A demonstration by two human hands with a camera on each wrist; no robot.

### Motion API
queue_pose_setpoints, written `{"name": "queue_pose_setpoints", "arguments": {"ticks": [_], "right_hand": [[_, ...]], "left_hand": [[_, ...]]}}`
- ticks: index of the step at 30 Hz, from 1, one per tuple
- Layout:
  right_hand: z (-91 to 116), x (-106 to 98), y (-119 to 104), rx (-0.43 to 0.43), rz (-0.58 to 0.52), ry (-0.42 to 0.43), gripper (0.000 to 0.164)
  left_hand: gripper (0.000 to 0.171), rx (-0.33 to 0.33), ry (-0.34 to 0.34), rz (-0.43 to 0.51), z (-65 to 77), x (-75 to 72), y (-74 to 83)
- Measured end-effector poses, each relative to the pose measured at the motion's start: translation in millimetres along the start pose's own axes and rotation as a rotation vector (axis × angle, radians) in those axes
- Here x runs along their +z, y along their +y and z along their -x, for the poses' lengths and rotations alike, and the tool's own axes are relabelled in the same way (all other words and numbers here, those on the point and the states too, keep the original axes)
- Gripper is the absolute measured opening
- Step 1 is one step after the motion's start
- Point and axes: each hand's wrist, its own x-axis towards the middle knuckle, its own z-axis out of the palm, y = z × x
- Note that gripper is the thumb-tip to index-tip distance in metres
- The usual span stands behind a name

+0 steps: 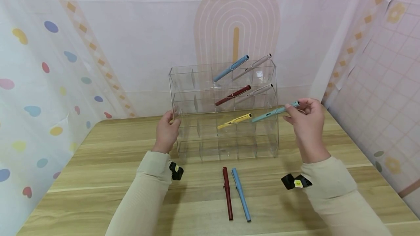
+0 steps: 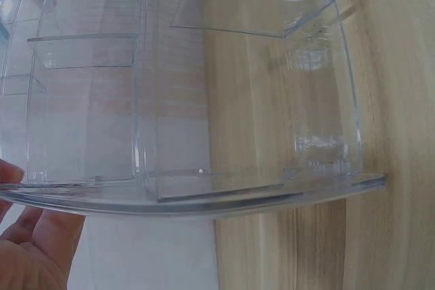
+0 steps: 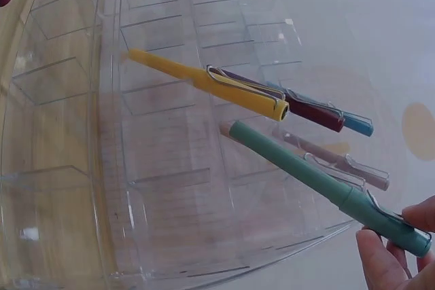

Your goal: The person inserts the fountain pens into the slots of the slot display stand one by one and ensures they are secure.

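Observation:
My right hand [image 1: 306,119] pinches a mint-green pen [image 3: 306,174] near its clip end, the other end slanting down over the third tier of a clear acrylic rack [image 1: 226,110]. Fingers of my left hand [image 1: 167,130] hold the rack's left side panel [image 2: 204,198]. Just left of the green pen, a yellow pen [image 1: 234,121] leans in that tier. Higher up lean a dark red pen [image 1: 233,95] and a pale grey-pink pen [image 1: 254,93]. The top tier carries a blue pen [image 1: 231,68] and another pale pen [image 1: 252,66].
In front of the rack, a dark red pen [image 1: 228,193] and a blue pen [image 1: 241,194] lie side by side on the wooden table [image 1: 131,192]. Thin dividers split the tiers into compartments. A patterned curtain [image 1: 147,46] hangs behind.

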Motion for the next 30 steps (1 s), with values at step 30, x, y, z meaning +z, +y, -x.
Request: {"name": "queue_pose_setpoints", "arguments": {"ticks": [30], "right_hand": [[1,34,42,0.005,0.003,0.022,0.025]], "left_hand": [[0.043,-0.033,-0.011,0.044,1.3,-1.0,3.4]]}}
